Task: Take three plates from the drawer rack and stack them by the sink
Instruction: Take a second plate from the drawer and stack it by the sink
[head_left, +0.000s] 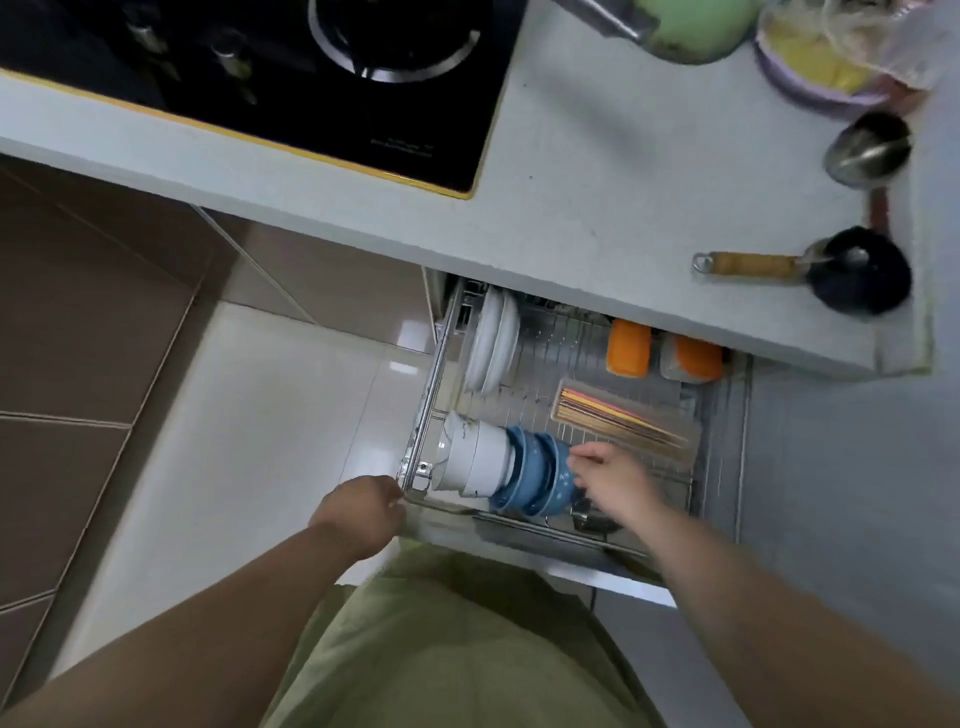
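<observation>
A person's left hand (363, 512), at lower centre of the frame, closes loosely on the front left corner of the pulled-out wire drawer rack (423, 415); whether the fingers actually grip the rail cannot be told through the blur. The right hand (613, 480), just right of centre, reaches into the rack with fingers spread and empty, fingertips touching the stack of blue bowls (535, 475) lying on its side along the front rail. Nested against those, to their left, lies a stack of white bowls (475, 457). The white plates (491, 345) — the ones wanted — stand on edge in the rack's back left corner, well apart from both hands. A tray of chopsticks (621, 418) lies right of centre in the rack, and two orange items (628, 348) sit along its back edge under the countertop (597, 171). On that grey counter, at the right of the frame, rests a small black pan with a wooden handle (852, 270); above it, a metal cup (867, 150). A black gas hob (291, 78) fills the upper left — a green apron (447, 649) covers the lower centre
</observation>
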